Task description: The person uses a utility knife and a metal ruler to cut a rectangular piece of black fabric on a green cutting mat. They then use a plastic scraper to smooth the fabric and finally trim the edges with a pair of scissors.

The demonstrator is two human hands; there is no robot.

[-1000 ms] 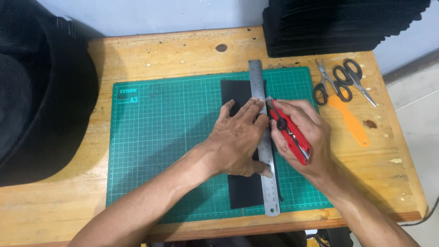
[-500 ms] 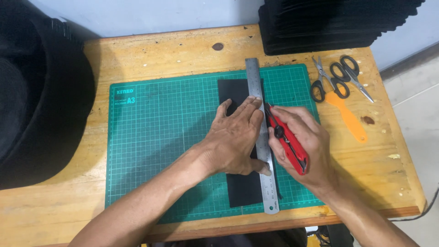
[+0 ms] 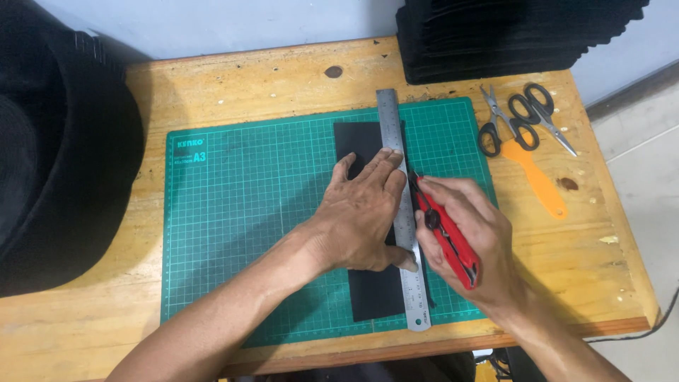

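- Nearest the camera, the person's two bare forearms come in from the bottom edge over the front rim of the wooden table (image 3: 269, 78).
- The right hand (image 3: 470, 230) is closed around a red utility knife (image 3: 445, 237), fingers wrapped over its body, with the tip set against the right edge of the metal ruler (image 3: 402, 212).
- The left hand (image 3: 364, 212) lies flat, fingers spread and pressing down on the ruler and on the black sheet (image 3: 371, 290) beneath it; the thumb reaches to the ruler's lower part.
- The black sheet lies lengthwise on the green cutting mat (image 3: 247, 226), right of the mat's middle, with the ruler along its right side.
- A thin black strip shows just right of the ruler near its lower end.
- Further right, on bare wood, lies an orange flat tool (image 3: 541, 184), and just beyond it two pairs of black-handled scissors (image 3: 523, 120), side by side.
- At the far right corner stands a stack of black sheets (image 3: 509, 35).
- Dark cloth (image 3: 56, 155) covers the left end of the table.
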